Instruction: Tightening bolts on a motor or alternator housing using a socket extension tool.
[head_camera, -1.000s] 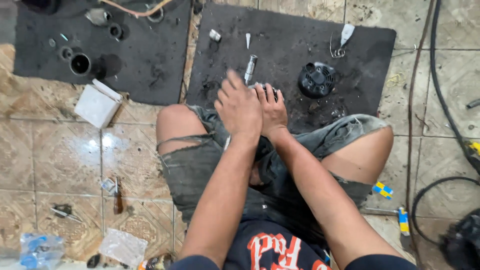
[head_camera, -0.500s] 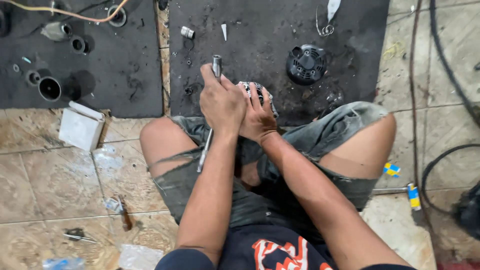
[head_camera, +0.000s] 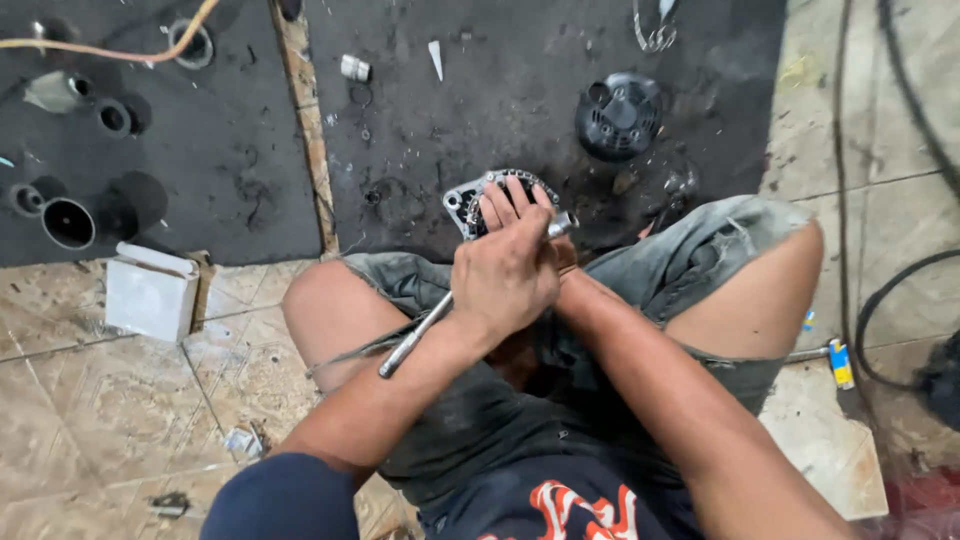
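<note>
I sit on a tiled floor with my knees apart. My left hand (head_camera: 505, 280) is closed round a long metal wrench (head_camera: 415, 335) whose handle runs down-left past my forearm. Its head sticks out beside my knuckles. My right hand (head_camera: 510, 205) lies mostly under the left, fingers spread on a round silver alternator housing (head_camera: 462, 200) that rests on the black mat (head_camera: 500, 90) between my knees. The lower part of the housing is hidden by my hands.
A black round cover (head_camera: 620, 115) lies on the mat to the upper right. A small metal sleeve (head_camera: 354, 68) sits further back. Black rings and a tube (head_camera: 68, 222) sit on the left mat, a white box (head_camera: 150, 295) on the tiles. Cables (head_camera: 900, 150) run along the right.
My left hand has turned the wrench from pointing away from me to lying diagonally across my lap. The view has moved closer over the housing.
</note>
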